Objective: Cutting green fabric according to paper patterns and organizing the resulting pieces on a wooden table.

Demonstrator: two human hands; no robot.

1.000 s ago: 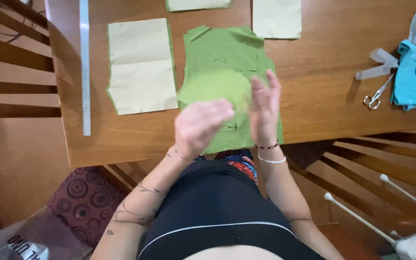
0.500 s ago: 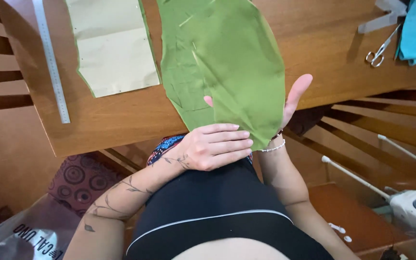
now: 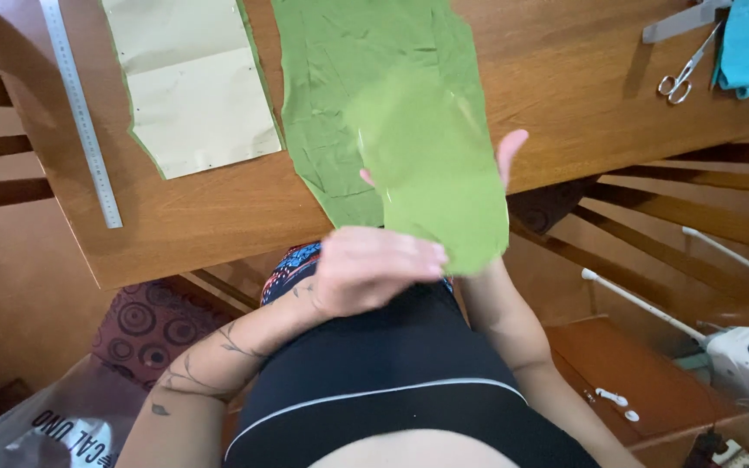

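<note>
A green fabric piece hangs lifted off the near edge of the wooden surface, covering most of the right hand, whose fingertips show spread past its right edge. The left hand sits just below the cloth's lower edge, fingers curled, blurred; whether it pinches the cloth is unclear. The piece is plain, smooth, rounded, above a larger green cloth lying flat.
</note>
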